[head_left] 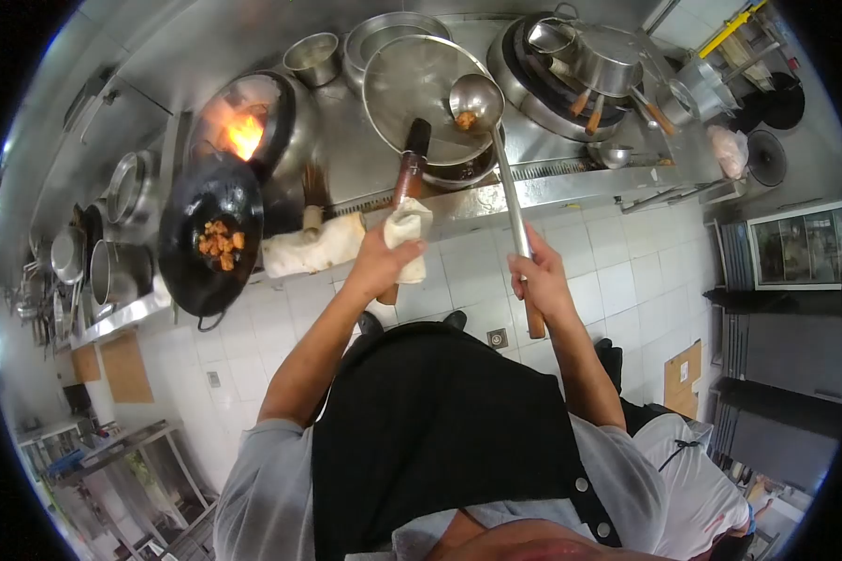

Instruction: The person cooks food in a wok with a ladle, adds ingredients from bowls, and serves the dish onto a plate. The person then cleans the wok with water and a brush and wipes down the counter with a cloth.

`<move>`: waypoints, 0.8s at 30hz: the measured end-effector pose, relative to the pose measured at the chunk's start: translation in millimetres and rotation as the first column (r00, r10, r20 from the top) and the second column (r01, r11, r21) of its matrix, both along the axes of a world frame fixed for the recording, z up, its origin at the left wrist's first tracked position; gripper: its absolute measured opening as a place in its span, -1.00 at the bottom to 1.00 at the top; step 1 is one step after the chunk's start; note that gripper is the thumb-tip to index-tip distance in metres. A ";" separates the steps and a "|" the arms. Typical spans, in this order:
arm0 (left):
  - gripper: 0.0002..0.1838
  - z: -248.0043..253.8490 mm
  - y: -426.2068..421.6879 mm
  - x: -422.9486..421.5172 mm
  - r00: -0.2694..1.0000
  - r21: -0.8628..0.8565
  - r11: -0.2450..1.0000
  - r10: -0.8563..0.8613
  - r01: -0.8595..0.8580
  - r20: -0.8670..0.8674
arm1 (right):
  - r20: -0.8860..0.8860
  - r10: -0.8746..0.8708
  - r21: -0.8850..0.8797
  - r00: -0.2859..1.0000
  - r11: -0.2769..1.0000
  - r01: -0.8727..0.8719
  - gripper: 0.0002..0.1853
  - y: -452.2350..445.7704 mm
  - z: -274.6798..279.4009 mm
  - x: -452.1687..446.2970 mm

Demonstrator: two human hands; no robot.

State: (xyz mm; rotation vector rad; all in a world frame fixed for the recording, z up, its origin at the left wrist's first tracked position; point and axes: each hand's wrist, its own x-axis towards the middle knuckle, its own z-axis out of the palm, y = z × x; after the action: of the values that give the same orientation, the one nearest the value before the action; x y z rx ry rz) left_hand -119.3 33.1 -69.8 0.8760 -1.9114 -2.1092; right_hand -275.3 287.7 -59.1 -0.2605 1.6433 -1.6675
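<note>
Hands both grip: the left hand (388,264) is wrapped around a folded white cloth (408,229) and a brown, dark-tipped handle (410,178) that reaches onto the rim of a wide round strainer (404,89), while the right hand (541,279) has its fingers curled around the long stem of a ladle (509,187). The ladle's bowl lies over the strainer's right side with a little brown food in it. Below the strainer, a basin (472,171) sits near the front edge of the worktop (341,122). Between the hands, white floor tiles (468,262) leave room, and both handle ends project past that edge. Well left, a black wok (182,220) holding brown pieces (221,243) overhangs the front, with a flame (243,136) just behind. Another white cloth (313,246) hangs at the edge beside a brush (313,201). Stacked pots (603,61) crowd the right burner (533,107), narrowing that side.
</note>
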 end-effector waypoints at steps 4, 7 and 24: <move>-0.55 -31.9 10.4 -8.2 0.999 0.086 0.996 -0.014 0.018 -0.044 | 0.018 -0.030 0.035 0.999 0.999 0.029 -0.22 -13.9 7.9 -0.3; -0.58 -44.7 19.3 -9.4 0.993 0.115 0.993 -0.023 0.037 -0.118 | -0.003 -0.007 0.099 1.000 0.995 0.007 -0.23 -20.5 6.9 4.7; -0.50 -75.8 15.1 -21.5 0.986 0.037 0.988 -0.152 0.150 0.071 | 0.320 -0.147 -0.206 0.936 0.953 0.220 -0.63 -33.2 32.7 63.6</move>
State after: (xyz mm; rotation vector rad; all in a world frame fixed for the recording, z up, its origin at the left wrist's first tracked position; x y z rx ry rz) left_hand -140.8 48.2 -145.6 0.8513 -2.0468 -2.2271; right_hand -211.7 254.6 -26.4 0.0362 1.2704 -1.9431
